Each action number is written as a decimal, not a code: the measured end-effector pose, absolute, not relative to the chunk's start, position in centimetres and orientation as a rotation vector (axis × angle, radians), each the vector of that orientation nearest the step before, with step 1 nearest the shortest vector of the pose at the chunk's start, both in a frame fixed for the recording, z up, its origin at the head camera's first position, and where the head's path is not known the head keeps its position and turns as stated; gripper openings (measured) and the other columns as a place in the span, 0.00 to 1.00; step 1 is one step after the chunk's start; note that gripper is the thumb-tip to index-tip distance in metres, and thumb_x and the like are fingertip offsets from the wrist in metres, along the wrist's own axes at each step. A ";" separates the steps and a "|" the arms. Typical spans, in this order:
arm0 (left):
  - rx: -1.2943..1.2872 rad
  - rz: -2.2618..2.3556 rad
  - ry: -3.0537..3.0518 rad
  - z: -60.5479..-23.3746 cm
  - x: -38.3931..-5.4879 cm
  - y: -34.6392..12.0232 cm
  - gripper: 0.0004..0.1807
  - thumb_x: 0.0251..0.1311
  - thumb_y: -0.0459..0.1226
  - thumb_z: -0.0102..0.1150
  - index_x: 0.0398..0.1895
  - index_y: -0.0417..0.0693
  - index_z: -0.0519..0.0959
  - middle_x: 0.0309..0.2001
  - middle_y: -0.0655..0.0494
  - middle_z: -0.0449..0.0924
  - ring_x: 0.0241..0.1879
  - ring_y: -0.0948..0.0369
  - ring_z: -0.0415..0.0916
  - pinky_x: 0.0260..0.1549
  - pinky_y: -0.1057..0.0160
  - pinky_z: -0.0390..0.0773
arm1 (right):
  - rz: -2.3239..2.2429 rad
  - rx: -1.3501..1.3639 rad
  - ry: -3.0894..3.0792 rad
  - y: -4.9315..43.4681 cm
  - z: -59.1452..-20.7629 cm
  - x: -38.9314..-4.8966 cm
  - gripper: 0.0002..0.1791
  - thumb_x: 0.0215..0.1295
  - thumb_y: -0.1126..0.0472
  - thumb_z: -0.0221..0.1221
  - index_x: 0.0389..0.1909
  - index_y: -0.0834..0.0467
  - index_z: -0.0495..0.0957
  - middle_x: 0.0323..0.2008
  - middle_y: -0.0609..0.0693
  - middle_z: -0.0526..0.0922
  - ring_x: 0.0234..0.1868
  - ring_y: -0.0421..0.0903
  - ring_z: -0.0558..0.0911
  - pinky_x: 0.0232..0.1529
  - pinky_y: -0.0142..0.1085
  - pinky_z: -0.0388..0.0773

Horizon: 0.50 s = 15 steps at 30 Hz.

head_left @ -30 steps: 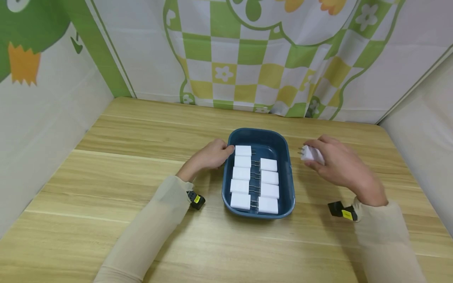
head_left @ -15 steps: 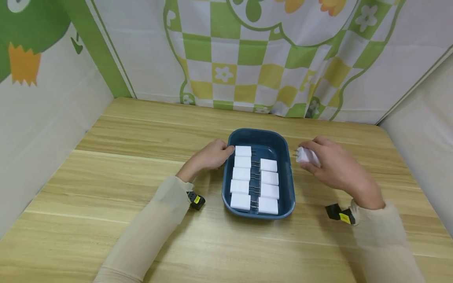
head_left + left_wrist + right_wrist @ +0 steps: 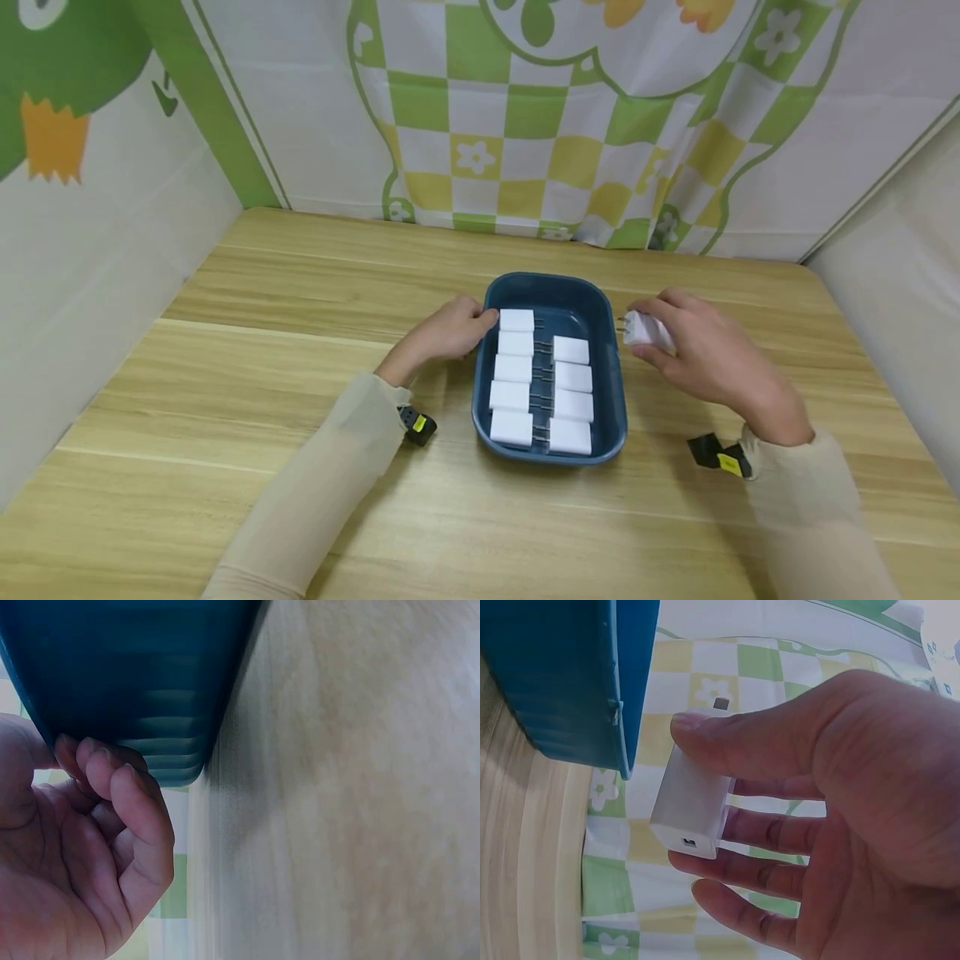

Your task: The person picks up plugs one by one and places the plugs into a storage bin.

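Note:
A dark blue plastic basin (image 3: 555, 290) stands on the table, with several white plug chargers in two columns inside it. The left column (image 3: 513, 368) reaches farther back than the right column (image 3: 572, 377), and their metal prongs face each other. My left hand (image 3: 448, 328) pinches the basin's left rim, thumb on top and fingertips against the outer wall (image 3: 127, 675). Just right of the basin, my right hand (image 3: 701, 350) holds another white charger (image 3: 648, 329) between thumb and fingers, above the table. Its prongs point left toward the basin; a port shows on its other end (image 3: 688, 841).
The wooden table (image 3: 300, 275) extends on all sides of the basin. A green, white and yellow checked curtain (image 3: 525, 150) hangs along the back edge. Pale cloth walls (image 3: 82, 308) stand at left and right. Black wrist cameras (image 3: 417, 425) sit at both cuffs.
My right hand has shifted a little left with the charger, bringing its prongs closer to the basin's right rim. My left hand and the basin have stayed in place.

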<state>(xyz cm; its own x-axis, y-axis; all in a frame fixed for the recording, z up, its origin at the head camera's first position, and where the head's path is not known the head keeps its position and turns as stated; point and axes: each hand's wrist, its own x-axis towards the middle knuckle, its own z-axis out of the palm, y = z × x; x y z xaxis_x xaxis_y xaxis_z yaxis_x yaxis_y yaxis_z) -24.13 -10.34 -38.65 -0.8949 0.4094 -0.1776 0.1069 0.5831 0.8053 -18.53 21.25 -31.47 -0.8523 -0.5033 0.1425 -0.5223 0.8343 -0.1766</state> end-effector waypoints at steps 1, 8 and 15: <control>0.421 1.225 2.471 -38.6 -24.1 -10.3 0.29 0.80 0.43 0.39 0.14 0.49 0.65 0.12 0.59 0.61 0.11 0.62 0.61 0.16 0.66 0.62 | 0.323 0.821 -2.918 21.3 -31.4 -18.5 0.24 0.63 0.62 0.69 0.59 0.64 0.77 0.48 0.62 0.80 0.40 0.57 0.79 0.38 0.53 0.78; 0.415 1.222 2.464 -38.6 -24.1 -10.3 0.28 0.80 0.43 0.39 0.14 0.49 0.66 0.12 0.58 0.61 0.12 0.62 0.62 0.16 0.66 0.63 | 0.320 0.816 -2.920 21.2 -31.3 -18.3 0.25 0.63 0.61 0.70 0.60 0.63 0.77 0.48 0.61 0.80 0.40 0.55 0.79 0.37 0.51 0.78; 0.413 1.214 2.469 -38.8 -24.2 -10.4 0.28 0.80 0.43 0.39 0.15 0.48 0.66 0.12 0.58 0.61 0.12 0.61 0.62 0.16 0.66 0.64 | 0.317 0.843 -2.901 21.3 -31.0 -18.3 0.25 0.64 0.62 0.69 0.60 0.64 0.76 0.47 0.61 0.80 0.39 0.55 0.79 0.36 0.51 0.78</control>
<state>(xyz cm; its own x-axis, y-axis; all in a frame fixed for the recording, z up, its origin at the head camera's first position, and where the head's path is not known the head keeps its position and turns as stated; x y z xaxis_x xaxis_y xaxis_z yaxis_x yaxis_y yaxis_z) -24.23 -10.38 -38.75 -0.8935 0.4085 -0.1867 0.1015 0.5886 0.8020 -18.35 21.33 -31.03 -0.8411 -0.5175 0.1572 -0.5393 0.8247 -0.1702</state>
